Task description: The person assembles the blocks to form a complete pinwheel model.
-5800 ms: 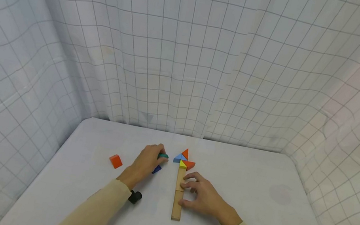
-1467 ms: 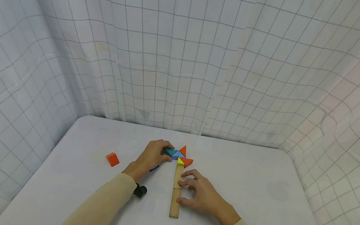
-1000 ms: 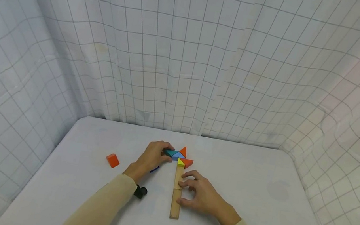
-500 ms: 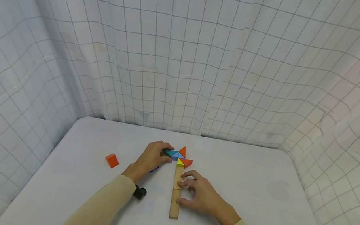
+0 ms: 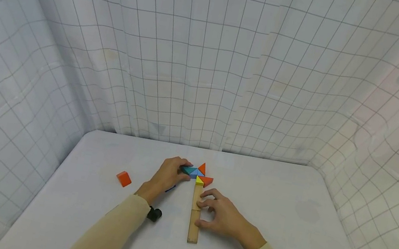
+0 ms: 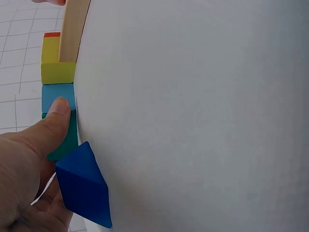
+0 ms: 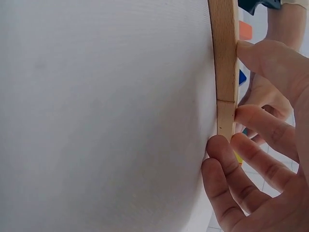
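Observation:
My left hand [image 5: 166,176] pinches a teal triangular block [image 5: 189,170] against the left side of a light-blue triangle [image 5: 193,176]. In the left wrist view the thumb also overlaps the light-blue block [image 6: 53,93]. An orange-red triangle [image 5: 202,169] stands above, another [image 5: 206,181] points right, and a yellow triangle [image 5: 199,181] sits below; together they form a pinwheel. Beneath it, two plain wooden bars [image 5: 193,228] lie end to end. My right hand [image 5: 225,217] rests its thumb and fingertips along the bars' right side, not wrapped round them.
A dark blue triangular block [image 6: 82,183] lies near my left wrist, mostly hidden in the head view. Farther left is a loose orange-red block [image 5: 124,179]. The white table [image 5: 272,190] is bounded by gridded cloth [image 5: 208,77] at the back and sides.
Since the earliest frame my left hand has brought the teal block right, against the light-blue triangle. Over the last second and a half both hands stay nearly still.

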